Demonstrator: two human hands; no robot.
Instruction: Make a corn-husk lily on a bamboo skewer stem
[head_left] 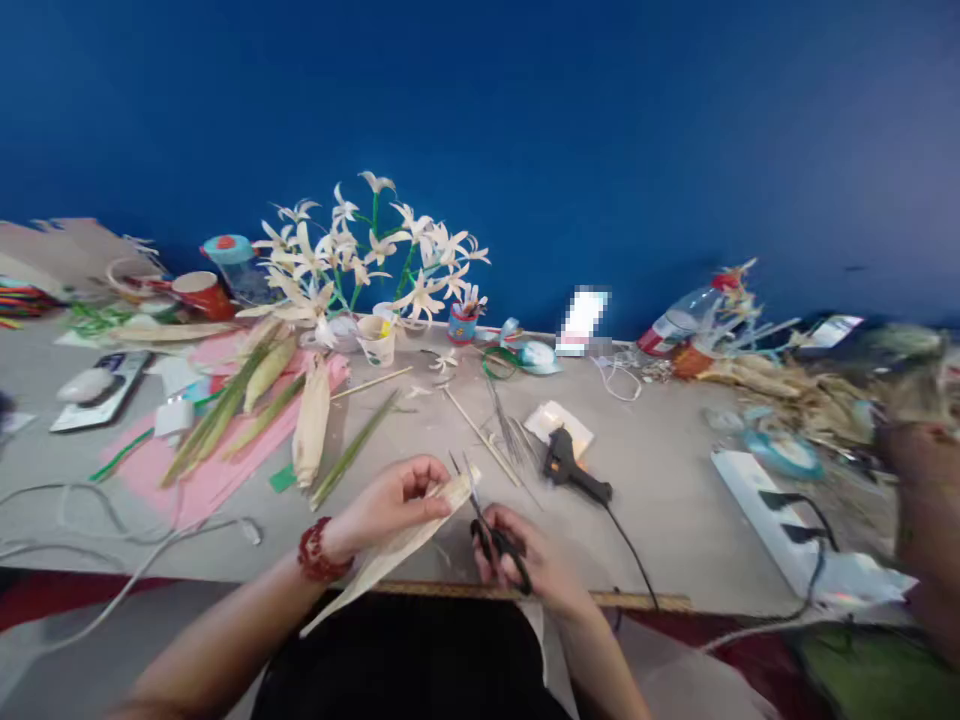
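My left hand (405,505), with a red beaded bracelet (324,550) at its wrist, pinches a long pale corn husk strip (390,557). The strip slants from near my lap up to the fingertips. My right hand (517,560) has its fingers in the handles of black-handled scissors (491,540). Their blades are parted and point up beside the husk's upper end. On the table left of my hands lie a whole pale husk (310,425) and a green stalk (352,455).
A black glue gun (571,465) sits right of my hands, its cord trailing to the front edge. Thin wires (510,430) and a stick (480,435) lie ahead. White husk flowers (375,245) stand at the back. A power strip (772,530) lies right, near another person's arm (926,520).
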